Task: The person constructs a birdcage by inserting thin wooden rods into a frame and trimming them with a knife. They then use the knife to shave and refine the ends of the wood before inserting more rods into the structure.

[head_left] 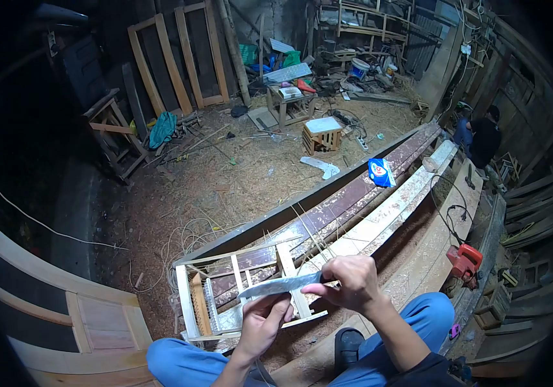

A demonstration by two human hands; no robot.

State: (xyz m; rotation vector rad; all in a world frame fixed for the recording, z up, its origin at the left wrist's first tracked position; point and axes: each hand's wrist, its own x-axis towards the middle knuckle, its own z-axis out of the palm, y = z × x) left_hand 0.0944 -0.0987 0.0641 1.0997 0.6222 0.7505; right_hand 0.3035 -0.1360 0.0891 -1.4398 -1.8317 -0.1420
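My right hand [354,280] is wrapped round the handle of a knife [280,285], its broad grey blade pointing left, nearly level. Just under the blade, my left hand [262,330] is closed, thumb and fingers pinched at the blade's lower edge. A thin strip [265,373] trails below the left hand and seems to be held in it; the part between the fingers is hidden. Beneath both hands lies a light wooden frame [183,293] with crossbars, a toothed wooden bar [199,303] and a white coil-like row [211,303] at its left end.
Long planks [354,187] run away to the right, bearing thin sticks [309,226] and a blue packet [381,173]. A red power tool [463,261] with a black cord sits at right. A small slatted crate [322,135] stands on the shaving-strewn floor. Another person [483,138] crouches far right.
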